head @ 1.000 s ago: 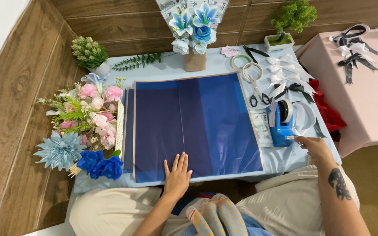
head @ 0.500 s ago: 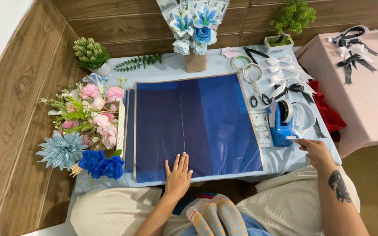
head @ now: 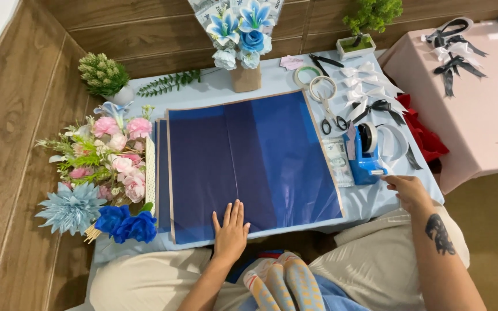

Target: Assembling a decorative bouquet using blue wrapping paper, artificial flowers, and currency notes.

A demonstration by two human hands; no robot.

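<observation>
A large dark blue wrapping sheet (head: 255, 155) lies flat on a low table covered in light blue cloth (head: 370, 201). My left hand (head: 231, 230) rests palm down on the sheet's near edge, fingers together. My right hand (head: 407, 190) sits at the table's right edge, fingertips just by the front of a blue tape dispenser (head: 366, 152); whether it pinches tape is not visible. Black-handled scissors (head: 332, 118) and a banknote (head: 338, 161) lie beside the dispenser.
A basket of pink, white and blue artificial flowers (head: 108, 173) stands at the left. A blue flower bouquet (head: 243, 34), green sprigs (head: 168, 83), tape rings (head: 312, 80), white and black bows (head: 370, 86), red cloth (head: 425, 135) and a pink-covered table (head: 479, 103) surround the sheet.
My right hand has shifted slightly toward the front of the tape dispenser. My left hand stays on the sheet.
</observation>
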